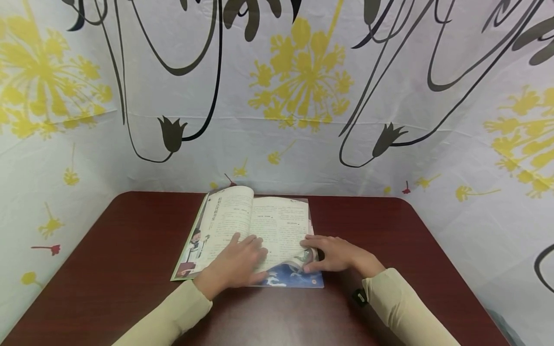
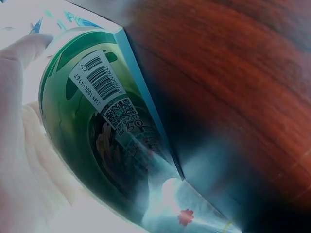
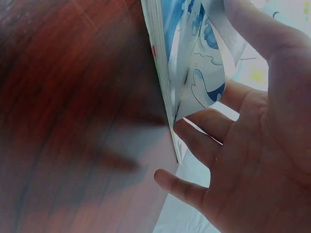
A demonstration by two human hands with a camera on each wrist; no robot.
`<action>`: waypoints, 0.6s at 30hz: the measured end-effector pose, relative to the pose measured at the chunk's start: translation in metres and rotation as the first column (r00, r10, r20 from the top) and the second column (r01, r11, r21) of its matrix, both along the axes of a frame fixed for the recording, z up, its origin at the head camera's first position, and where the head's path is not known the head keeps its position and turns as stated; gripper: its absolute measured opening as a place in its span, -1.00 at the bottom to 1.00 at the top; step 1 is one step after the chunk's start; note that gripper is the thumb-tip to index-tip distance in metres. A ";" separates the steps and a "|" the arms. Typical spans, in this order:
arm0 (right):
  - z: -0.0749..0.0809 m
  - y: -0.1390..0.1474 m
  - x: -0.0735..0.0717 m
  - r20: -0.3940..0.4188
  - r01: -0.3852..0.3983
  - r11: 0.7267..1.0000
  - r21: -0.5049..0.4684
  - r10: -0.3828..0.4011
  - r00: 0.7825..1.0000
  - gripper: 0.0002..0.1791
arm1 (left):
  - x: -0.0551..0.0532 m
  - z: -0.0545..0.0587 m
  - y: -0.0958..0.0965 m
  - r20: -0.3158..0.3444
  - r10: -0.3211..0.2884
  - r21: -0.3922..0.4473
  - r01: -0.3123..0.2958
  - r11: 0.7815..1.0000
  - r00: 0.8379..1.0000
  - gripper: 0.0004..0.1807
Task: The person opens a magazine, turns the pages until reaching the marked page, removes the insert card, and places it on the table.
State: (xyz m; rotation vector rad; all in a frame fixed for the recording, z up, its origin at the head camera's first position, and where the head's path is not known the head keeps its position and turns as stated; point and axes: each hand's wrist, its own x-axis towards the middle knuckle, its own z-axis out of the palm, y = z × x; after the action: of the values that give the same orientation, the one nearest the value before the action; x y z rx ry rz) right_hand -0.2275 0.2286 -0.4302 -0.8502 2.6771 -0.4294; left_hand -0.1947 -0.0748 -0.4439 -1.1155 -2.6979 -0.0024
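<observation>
An open magazine [image 1: 277,211] with printed text lies on the table, its left pages bowed up. My left hand [image 1: 240,262] rests on it near the fold, fingers extended over the lower part of the pages. In the left wrist view, the curved green back cover [image 2: 63,111] shows a barcode label [image 2: 99,77] beside that hand. My right hand [image 1: 335,252] is at the right edge, pinching a page [image 1: 303,259] whose lower corner curls up. Beneath the curl shows a blue illustrated page [image 1: 290,278]. In the right wrist view, the fingers [image 3: 199,141] reach behind the lifted page.
The magazine lies toward the far side of a dark red-brown wooden table [image 1: 130,240]. White cloth [image 1: 303,158] printed with yellow and grey flowers hangs behind and at both sides. A dark band-like object [image 1: 360,297] shows at the right sleeve's cuff.
</observation>
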 end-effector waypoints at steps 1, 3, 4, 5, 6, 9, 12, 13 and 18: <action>0.000 0.000 0.000 0.004 0.000 1.000 -0.003 0.000 1.000 -0.12 | 0.000 0.000 0.000 -0.006 -0.002 0.001 0.002 1.000 1.000 -0.58; 0.001 0.001 -0.001 0.012 -0.001 1.000 -0.014 0.001 1.000 -0.13 | -0.001 -0.001 0.000 -0.020 -0.007 0.006 0.007 1.000 1.000 -0.60; 0.002 0.001 -0.001 0.019 0.004 1.000 -0.021 -0.003 1.000 -0.14 | -0.001 -0.001 0.000 -0.026 -0.010 0.008 0.010 1.000 1.000 -0.60; 0.003 0.002 -0.001 0.022 0.010 1.000 -0.025 -0.009 1.000 -0.14 | -0.001 -0.001 0.000 -0.034 -0.012 0.010 0.013 1.000 0.999 -0.61; 0.003 0.002 -0.001 0.028 0.015 0.999 -0.035 -0.014 1.000 -0.14 | -0.002 -0.001 -0.001 -0.042 -0.014 0.014 0.015 1.000 0.999 -0.62; 0.006 0.004 -0.001 0.046 0.040 0.998 -0.050 -0.037 0.998 -0.12 | -0.003 -0.002 -0.001 -0.056 -0.019 0.026 0.021 0.999 0.998 -0.63; 0.009 0.006 -0.002 0.056 0.057 0.996 -0.075 -0.053 0.997 -0.11 | -0.003 -0.001 -0.003 -0.059 -0.019 0.042 0.022 0.999 0.998 -0.63; 0.009 0.007 -0.002 0.057 0.061 0.995 -0.081 -0.056 0.997 -0.12 | -0.003 -0.001 -0.003 -0.057 -0.018 0.045 0.020 0.999 0.998 -0.63; 0.012 0.012 -0.005 0.061 0.086 0.990 -0.108 -0.079 0.995 -0.17 | -0.002 0.001 -0.004 -0.040 0.002 0.046 0.000 0.999 0.999 -0.51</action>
State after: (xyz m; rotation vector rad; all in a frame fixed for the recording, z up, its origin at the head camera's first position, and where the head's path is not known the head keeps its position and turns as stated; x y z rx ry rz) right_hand -0.2325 0.2401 -0.4184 -0.7473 2.6636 -0.6177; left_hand -0.1969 -0.0790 -0.4425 -1.0891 -2.6495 -0.0411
